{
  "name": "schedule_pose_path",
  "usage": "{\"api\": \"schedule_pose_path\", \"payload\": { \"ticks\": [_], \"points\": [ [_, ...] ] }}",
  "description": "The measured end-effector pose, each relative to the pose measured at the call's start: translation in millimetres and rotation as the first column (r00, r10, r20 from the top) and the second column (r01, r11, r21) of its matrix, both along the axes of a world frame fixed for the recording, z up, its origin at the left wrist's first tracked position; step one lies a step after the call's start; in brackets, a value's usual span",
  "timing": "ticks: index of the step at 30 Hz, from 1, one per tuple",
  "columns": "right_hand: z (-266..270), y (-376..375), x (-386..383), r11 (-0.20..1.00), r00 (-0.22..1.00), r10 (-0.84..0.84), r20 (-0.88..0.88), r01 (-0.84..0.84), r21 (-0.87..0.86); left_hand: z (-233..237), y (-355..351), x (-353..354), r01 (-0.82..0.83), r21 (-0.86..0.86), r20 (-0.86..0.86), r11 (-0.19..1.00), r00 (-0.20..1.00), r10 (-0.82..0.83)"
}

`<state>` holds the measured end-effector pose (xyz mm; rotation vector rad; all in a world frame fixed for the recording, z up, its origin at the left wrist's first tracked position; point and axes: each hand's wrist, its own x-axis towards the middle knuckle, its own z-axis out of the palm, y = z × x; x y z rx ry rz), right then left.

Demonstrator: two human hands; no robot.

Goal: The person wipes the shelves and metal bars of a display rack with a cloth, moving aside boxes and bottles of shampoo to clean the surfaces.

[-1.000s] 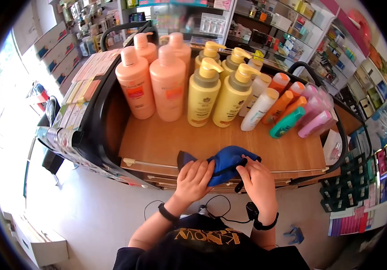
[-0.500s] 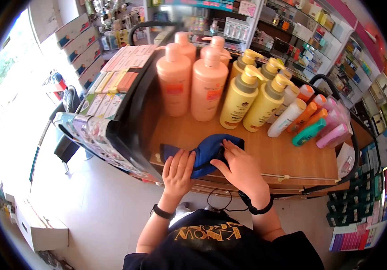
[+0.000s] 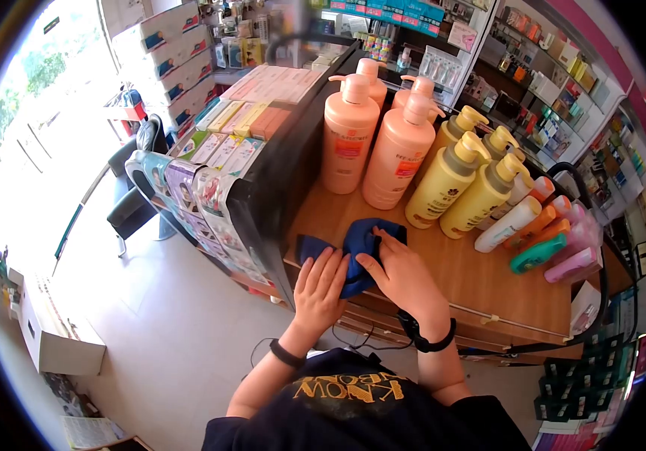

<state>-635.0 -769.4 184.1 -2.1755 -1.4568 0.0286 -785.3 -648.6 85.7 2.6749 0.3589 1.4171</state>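
A crumpled blue cloth (image 3: 355, 282) lies on the front of the wooden shelf top, near its left end. My left hand (image 3: 320, 292) rests on the cloth's near left part, its fingers stretched out flat and side by side. My right hand (image 3: 407, 276) grips the bunched right part, with the thumb and index finger on either side of a fold. Behind the cloth stand several peach pump bottles (image 3: 345, 143) and several yellow pump bottles (image 3: 443, 184). A white bottle (image 3: 505, 228) and a green bottle (image 3: 538, 253) lean farther right.
Left of the shelf top, a dark frame (image 3: 257, 218) borders a rack with small boxes (image 3: 221, 150) on top. Pink bottles (image 3: 572, 264) stand at the right end, by a black rail (image 3: 602, 286). A black chair (image 3: 131, 214) is on the left; stocked shelves line the back.
The view has turned left, so the shelf and bottles sit farther right. The cloth looks more bunched together, and my hands are closer to each other on it.
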Motion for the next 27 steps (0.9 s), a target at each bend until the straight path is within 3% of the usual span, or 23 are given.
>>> {"api": "schedule_pose_path", "payload": {
  "ticks": [8, 13, 17, 23, 27],
  "points": [
    [17, -49, -14, 0.995, 0.987, -0.074, -0.143, 0.063, -0.079, 6, 2, 13, 0.027, -0.001, 0.061, 1.000, 0.998, -0.027],
    [16, -76, -35, 0.979, 0.964, -0.199, -0.179, 0.204, 0.014, 1, 2, 11, 0.092, -0.054, 0.057, 0.994, 0.994, -0.089],
    [8, -67, -40, 0.967, 0.951, -0.240, -0.193, 0.252, 0.039, -9, 14, 4, 0.114, 0.030, 0.016, 0.993, 0.993, -0.114],
    [2, -25, -48, 0.957, 0.957, -0.289, -0.041, 0.290, 0.032, -10, 38, -13, 0.208, 0.125, -0.021, 0.970, 0.978, -0.207],
    [2, 4, -46, 0.965, 0.963, -0.260, -0.073, 0.263, 0.022, -2, 49, -25, 0.150, 0.124, -0.025, 0.981, 0.989, -0.148]
  ]
}}
